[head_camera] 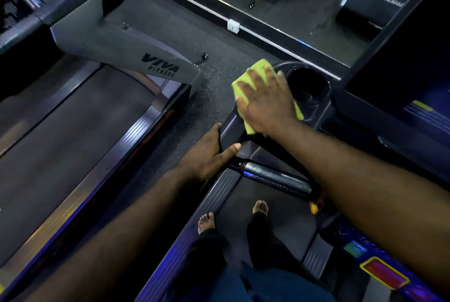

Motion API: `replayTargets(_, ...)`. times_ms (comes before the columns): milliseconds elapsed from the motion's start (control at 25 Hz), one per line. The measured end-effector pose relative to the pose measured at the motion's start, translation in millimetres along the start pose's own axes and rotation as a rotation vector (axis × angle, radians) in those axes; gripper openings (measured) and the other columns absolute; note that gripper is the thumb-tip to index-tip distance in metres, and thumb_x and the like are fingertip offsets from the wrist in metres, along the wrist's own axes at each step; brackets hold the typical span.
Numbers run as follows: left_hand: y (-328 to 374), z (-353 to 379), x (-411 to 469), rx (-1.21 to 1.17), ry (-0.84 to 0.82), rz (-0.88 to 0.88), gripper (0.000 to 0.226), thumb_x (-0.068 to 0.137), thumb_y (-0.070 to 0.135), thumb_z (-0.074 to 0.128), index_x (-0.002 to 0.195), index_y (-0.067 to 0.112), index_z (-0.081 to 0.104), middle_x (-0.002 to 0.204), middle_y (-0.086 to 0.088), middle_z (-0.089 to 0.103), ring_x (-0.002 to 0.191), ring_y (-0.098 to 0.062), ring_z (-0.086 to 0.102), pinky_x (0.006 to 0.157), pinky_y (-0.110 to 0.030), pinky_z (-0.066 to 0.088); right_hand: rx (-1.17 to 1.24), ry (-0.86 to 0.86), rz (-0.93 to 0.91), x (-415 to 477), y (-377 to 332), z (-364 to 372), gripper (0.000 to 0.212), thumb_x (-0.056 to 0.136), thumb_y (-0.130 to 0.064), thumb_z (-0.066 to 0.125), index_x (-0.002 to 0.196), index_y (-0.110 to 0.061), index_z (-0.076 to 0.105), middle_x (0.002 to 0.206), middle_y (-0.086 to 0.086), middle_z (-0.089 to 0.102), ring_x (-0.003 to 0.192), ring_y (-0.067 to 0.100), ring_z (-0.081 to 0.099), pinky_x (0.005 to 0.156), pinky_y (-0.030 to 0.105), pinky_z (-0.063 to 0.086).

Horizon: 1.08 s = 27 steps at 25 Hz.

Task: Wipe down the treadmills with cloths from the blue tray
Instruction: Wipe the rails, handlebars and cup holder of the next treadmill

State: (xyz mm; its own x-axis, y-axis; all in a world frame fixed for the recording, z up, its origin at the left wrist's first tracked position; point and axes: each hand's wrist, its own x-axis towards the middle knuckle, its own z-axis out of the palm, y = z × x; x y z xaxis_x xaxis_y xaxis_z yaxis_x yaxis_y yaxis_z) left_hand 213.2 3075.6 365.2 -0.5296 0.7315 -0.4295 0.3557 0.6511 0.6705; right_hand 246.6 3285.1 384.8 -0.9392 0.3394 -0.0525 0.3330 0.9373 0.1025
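Stands barefoot on the belt [246, 206] of a treadmill [219, 192]. Presses the right hand [267, 104], fingers spread and straight, flat onto a yellow-green cloth [254, 70], pinning it to the top of the left rail [231, 126], just beside the cup holder [306, 85]. Grips the same rail lower down with the left hand [209, 155]: thumb laid across the top, fingers wrapped round the outer edge. Reaches the right forearm over a metal grip [275, 176]. Faces a dark screen [401, 70] at right. Has a second treadmill [136, 55], marked VIVA FITNESS, at left across a strip of floor.
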Motion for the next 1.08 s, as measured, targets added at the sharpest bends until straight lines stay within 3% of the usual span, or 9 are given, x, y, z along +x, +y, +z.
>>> replayTargets(160, -1, 4, -2, 0.032, 0.052, 0.006, 0.078, 0.106, 0.063, 0.035, 0.163, 0.011, 0.020, 0.166, -0.007, 0.035, 0.148, -0.021, 0.038, 0.114, -0.030, 0.031, 0.125, -0.016, 0.303, 24, -7, -1, 0.064, 0.104, -0.059, 0.028, 0.160, -0.028, 0.038, 0.176, 0.012, 0.011, 0.160, 0.044, 0.008, 0.127, 0.062, 0.011)
replayTargets(240, -1, 3, 1, 0.043, 0.050, 0.010, 0.079, 0.105, 0.066, 0.032, 0.161, 0.012, 0.022, 0.163, -0.007, 0.039, 0.145, -0.022, 0.041, 0.116, -0.040, 0.037, 0.123, 0.004, 0.291, -8, -35, 8, 0.070, 0.104, -0.061, 0.028, 0.164, -0.025, 0.030, 0.176, 0.015, 0.005, 0.160, 0.046, 0.005, 0.126, 0.058, 0.014)
replayTargets(360, -5, 3, 2, 0.053, 0.039, 0.012, 0.079, 0.105, 0.068, 0.031, 0.161, 0.013, 0.022, 0.161, -0.008, 0.040, 0.142, -0.021, 0.043, 0.115, -0.041, 0.038, 0.106, -0.046, 0.220, 4, -18, 3, 0.072, 0.103, -0.062, 0.032, 0.164, -0.023, 0.031, 0.175, 0.019, 0.007, 0.157, 0.050, 0.011, 0.123, 0.058, 0.019)
replayTargets(560, 5, 1, 21, 0.145, 0.039, 0.022, 0.067, 0.109, 0.059, 0.027, 0.155, 0.010, 0.029, 0.148, -0.016, 0.047, 0.133, -0.030, 0.050, 0.100, -0.036, 0.040, 0.071, -0.117, 0.448, 51, 0, -7, 0.075, 0.103, -0.059, 0.036, 0.161, -0.012, 0.033, 0.172, 0.029, 0.007, 0.153, 0.053, 0.019, 0.120, 0.061, 0.020)
replayTargets(680, 15, 0, 26, 0.015, 0.061, 0.047, 0.074, 0.110, 0.055, 0.025, 0.167, 0.011, 0.007, 0.170, -0.014, 0.023, 0.154, -0.026, 0.028, 0.122, -0.033, 0.024, 0.072, -0.063, 0.360, 23, -22, 8, 0.074, 0.103, -0.060, 0.034, 0.162, -0.015, 0.030, 0.172, 0.028, 0.006, 0.153, 0.053, 0.017, 0.118, 0.064, 0.021)
replayTargets(760, 13, 2, 27, -0.017, 0.037, 0.079, 0.078, 0.108, 0.058, 0.023, 0.167, 0.015, -0.002, 0.175, -0.005, 0.010, 0.158, -0.015, 0.017, 0.122, -0.023, 0.014, 0.071, -0.126, 0.411, 54, 7, 2, 0.073, 0.102, -0.061, 0.033, 0.160, -0.016, 0.036, 0.171, 0.029, 0.009, 0.153, 0.056, 0.014, 0.120, 0.066, 0.015)
replayTargets(880, 6, 0, 33, -0.060, 0.022, 0.098, 0.079, 0.107, 0.062, 0.024, 0.168, 0.022, -0.006, 0.175, 0.000, 0.012, 0.156, -0.012, 0.021, 0.119, -0.023, 0.018, 0.055, -0.212, 0.601, 105, 35, -7, 0.075, 0.101, -0.062, 0.034, 0.157, -0.012, 0.044, 0.169, 0.031, 0.017, 0.153, 0.058, 0.013, 0.124, 0.068, 0.010)
replayTargets(960, 7, -1, 32, -0.084, 0.018, 0.113, 0.078, 0.108, 0.062, 0.025, 0.167, 0.022, -0.007, 0.175, 0.000, 0.010, 0.158, -0.013, 0.019, 0.125, -0.030, 0.020, 0.110, -0.216, 0.545, 81, 12, -4, 0.076, 0.100, -0.061, 0.035, 0.159, -0.014, 0.039, 0.170, 0.031, 0.013, 0.153, 0.059, 0.009, 0.124, 0.068, 0.008)
replayTargets(1080, 7, -3, 32, -0.123, 0.011, 0.150, 0.081, 0.107, 0.064, 0.025, 0.167, 0.022, -0.007, 0.176, 0.005, -0.001, 0.160, -0.006, 0.006, 0.131, -0.037, 0.015, 0.078, -0.131, 0.260, 28, -14, 9, 0.074, 0.099, -0.061, 0.033, 0.161, -0.020, 0.034, 0.172, 0.028, 0.006, 0.155, 0.059, 0.003, 0.125, 0.066, 0.006)
